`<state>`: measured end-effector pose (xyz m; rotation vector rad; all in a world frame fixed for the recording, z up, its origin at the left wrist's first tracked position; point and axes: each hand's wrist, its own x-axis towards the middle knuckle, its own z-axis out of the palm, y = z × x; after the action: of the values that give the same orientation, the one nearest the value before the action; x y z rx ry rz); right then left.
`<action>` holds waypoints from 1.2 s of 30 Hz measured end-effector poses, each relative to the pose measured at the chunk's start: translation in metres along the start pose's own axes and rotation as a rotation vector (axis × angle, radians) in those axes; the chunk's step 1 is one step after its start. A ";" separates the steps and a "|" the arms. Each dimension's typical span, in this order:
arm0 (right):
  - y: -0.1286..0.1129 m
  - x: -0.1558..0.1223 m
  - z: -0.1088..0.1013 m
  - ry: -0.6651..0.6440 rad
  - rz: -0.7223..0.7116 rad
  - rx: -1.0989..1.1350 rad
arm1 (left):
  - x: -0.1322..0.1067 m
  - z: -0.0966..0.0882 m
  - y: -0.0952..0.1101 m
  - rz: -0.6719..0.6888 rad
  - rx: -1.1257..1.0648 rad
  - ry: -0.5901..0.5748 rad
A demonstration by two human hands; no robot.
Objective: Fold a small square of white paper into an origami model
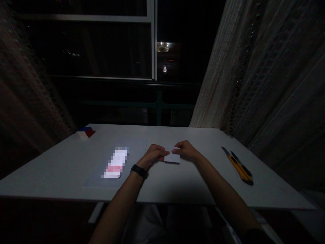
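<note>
A small white piece of paper [173, 157], perhaps folded, is held just over the middle of the table. My left hand [154, 154] pinches its left side, with the thumb lying across the front. From the right, my right hand [186, 149] grips the upper right part between thumb and fingers. Both thumbs point toward each other on the paper. The fingertips behind it are hidden. A dark band circles my left wrist.
On the white table [175, 189] a lit, blurred-out phone [116, 163] rests on a paper sheet [91, 181] at left. A yellow utility knife [238, 168] and a black pen-like object [241, 164] lie right. A coloured block [85, 132] sits far left; curtains [218, 67] flank the window.
</note>
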<state>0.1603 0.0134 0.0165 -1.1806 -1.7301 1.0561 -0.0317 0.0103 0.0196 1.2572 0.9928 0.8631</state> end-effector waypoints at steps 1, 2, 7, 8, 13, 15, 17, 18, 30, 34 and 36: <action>0.000 0.000 0.000 0.008 -0.007 -0.010 | 0.001 0.000 -0.001 0.004 0.004 0.004; 0.000 0.001 0.000 0.024 -0.017 -0.025 | 0.002 0.000 -0.002 0.011 0.001 0.011; -0.001 0.001 0.004 0.042 -0.075 -0.038 | 0.003 0.001 -0.001 0.069 0.024 0.077; -0.001 0.001 0.004 0.026 -0.068 -0.021 | 0.003 0.001 0.000 0.084 0.039 0.084; 0.000 0.001 0.006 0.046 -0.018 0.043 | 0.005 0.000 -0.002 0.117 0.062 0.100; 0.001 0.001 0.005 0.043 -0.015 0.038 | 0.006 -0.001 -0.004 0.121 0.065 0.077; 0.001 0.001 0.004 0.019 -0.004 0.038 | 0.007 -0.001 -0.004 0.115 0.074 0.039; 0.001 0.001 0.004 0.006 0.004 0.045 | 0.006 -0.001 -0.004 0.107 0.085 0.020; -0.003 -0.005 0.005 -0.042 0.106 0.378 | -0.010 0.004 0.013 0.089 0.094 0.005; -0.005 -0.004 0.006 -0.030 0.116 0.399 | -0.009 0.005 0.012 0.073 0.058 0.024; -0.004 -0.003 0.007 -0.018 0.118 0.402 | -0.007 0.005 0.010 0.075 0.024 0.037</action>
<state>0.1533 0.0078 0.0172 -1.0244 -1.3864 1.4107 -0.0297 0.0031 0.0311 1.3101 0.9927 0.9381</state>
